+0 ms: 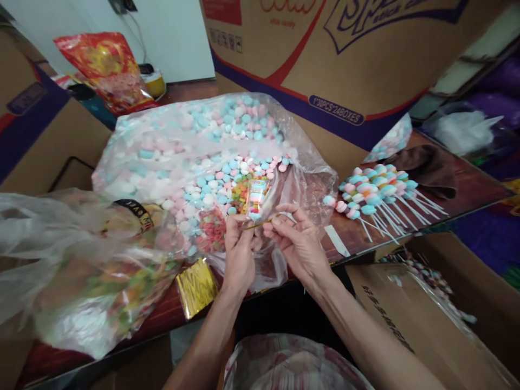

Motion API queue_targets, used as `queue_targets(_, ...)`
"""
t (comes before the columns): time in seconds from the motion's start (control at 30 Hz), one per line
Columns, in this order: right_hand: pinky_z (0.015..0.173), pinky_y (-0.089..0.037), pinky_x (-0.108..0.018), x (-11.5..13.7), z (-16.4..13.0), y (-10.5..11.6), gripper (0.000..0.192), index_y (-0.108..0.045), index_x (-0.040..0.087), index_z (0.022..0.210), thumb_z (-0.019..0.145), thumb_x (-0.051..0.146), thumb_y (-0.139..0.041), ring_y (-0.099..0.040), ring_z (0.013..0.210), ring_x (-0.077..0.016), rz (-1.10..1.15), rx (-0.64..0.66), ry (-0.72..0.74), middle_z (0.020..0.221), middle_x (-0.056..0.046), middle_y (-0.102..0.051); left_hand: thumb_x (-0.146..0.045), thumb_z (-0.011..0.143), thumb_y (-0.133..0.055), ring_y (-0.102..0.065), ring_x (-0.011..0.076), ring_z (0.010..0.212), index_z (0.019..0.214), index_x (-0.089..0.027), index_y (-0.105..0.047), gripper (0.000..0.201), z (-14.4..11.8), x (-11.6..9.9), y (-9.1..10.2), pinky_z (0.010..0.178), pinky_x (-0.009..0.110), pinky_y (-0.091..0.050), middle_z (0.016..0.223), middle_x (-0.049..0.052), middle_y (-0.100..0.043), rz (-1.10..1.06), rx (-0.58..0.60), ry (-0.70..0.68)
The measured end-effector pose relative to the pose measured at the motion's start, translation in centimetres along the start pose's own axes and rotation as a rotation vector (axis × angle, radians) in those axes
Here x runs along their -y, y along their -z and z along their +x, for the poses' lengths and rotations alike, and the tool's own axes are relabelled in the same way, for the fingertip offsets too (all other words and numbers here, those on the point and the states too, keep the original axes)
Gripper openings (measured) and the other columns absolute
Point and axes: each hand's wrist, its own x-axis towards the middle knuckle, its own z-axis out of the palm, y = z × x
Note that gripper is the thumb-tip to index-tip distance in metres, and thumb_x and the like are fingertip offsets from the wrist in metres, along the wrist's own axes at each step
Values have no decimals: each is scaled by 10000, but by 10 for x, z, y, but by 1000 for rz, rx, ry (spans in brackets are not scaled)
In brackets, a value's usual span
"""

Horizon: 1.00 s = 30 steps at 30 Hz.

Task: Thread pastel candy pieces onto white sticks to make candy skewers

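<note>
A small clear bag of stacked marshmallow candy (pixel 257 200) with a printed top stands up from my left hand (pixel 240 254), whose closed fingers grip its lower end. A thin gold twist tie (pixel 263 222) runs across from there to my right hand (pixel 298 238), which pinches its other end between thumb and forefinger. Behind both hands, a big clear plastic bag (pixel 203 142) spills pink, blue and white marshmallows (pixel 209 189). Red gummy candies (pixel 212 228) and yellow-green gummies (pixel 241 195) lie close by. A packet of gold twist ties (pixel 197 287) rests left of my left hand.
Several marshmallow skewers (pixel 379 189) with white sticks are piled on the table at right, beside a dark cloth (pixel 426 168). A large carton (pixel 325 70) stands behind. Bagged gummies (pixel 117 287) lie at left. An open carton (pixel 390 309) with skewers sits below right.
</note>
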Motion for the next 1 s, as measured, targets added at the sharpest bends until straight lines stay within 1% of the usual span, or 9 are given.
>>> queue_targets(0.13,677,-535,-247,-7,-4,13,192,-672,197,854,723,225,-810,-630,691,-123,-226,-193,231,737,23,-669,-242,738,-735,-362,42,495,815,-209,-484,265,-6,12,-20,478,162,-260,639,-62,-528,-36,87,96)
queue_targets(0.2,679,-512,-252,-7,-4,19,150,-682,194,825,735,236,-795,-609,699,-129,-315,-238,285,743,17,-665,-237,719,-742,-368,45,510,807,-202,-507,253,-8,15,-25,491,165,-284,641,-56,-526,-45,112,110)
queue_targets(0.4,631,-437,-244,10,-7,28,118,-653,174,737,786,260,-715,-534,651,-119,-438,-186,254,692,21,-621,-333,785,-782,-447,52,599,879,-191,-609,243,-7,31,-28,565,161,-378,728,-34,-560,71,140,-7)
queue_targets(0.53,623,-398,-243,12,-7,33,138,-625,176,742,803,283,-688,-502,657,-122,-414,-138,196,695,24,-589,-363,806,-779,-380,31,539,802,-168,-583,276,-4,37,-32,506,132,-326,667,-48,-509,62,147,3)
queue_targets(0.63,650,-391,-247,12,-6,43,190,-594,187,748,783,325,-721,-490,677,-127,-326,-85,122,709,29,-559,-277,798,-778,-312,16,486,775,-154,-558,253,-3,31,-33,452,120,-264,641,-49,-503,-50,180,163)
queue_targets(0.73,689,-404,-258,20,-7,55,262,-568,193,743,778,383,-744,-490,707,-134,-293,57,56,741,21,-540,-168,798,-731,-228,11,443,764,-145,-533,203,-3,19,-30,408,115,-203,582,-71,-435,-202,277,483)
queue_targets(0.83,708,-411,-263,35,-9,64,241,-561,194,776,817,373,-717,-500,763,-145,-392,213,100,810,6,-537,-134,787,-705,-165,10,428,717,-148,-482,234,-4,10,-26,380,111,-137,542,-99,-339,-292,365,743)
queue_targets(0.93,775,-431,-286,45,-12,68,119,-564,198,873,892,303,-615,-527,838,-162,-615,294,221,865,-7,-560,-166,791,-717,-159,15,425,758,-151,-495,225,-7,10,-28,376,110,-130,538,-103,-347,-198,429,786)
queue_targets(1.0,794,-434,-301,45,-13,69,60,-541,199,887,912,253,-547,-524,840,-166,-813,232,332,874,-16,-570,-221,814,-729,-208,23,427,824,-160,-518,220,-9,16,-32,384,112,-160,547,-90,-410,-49,412,630)
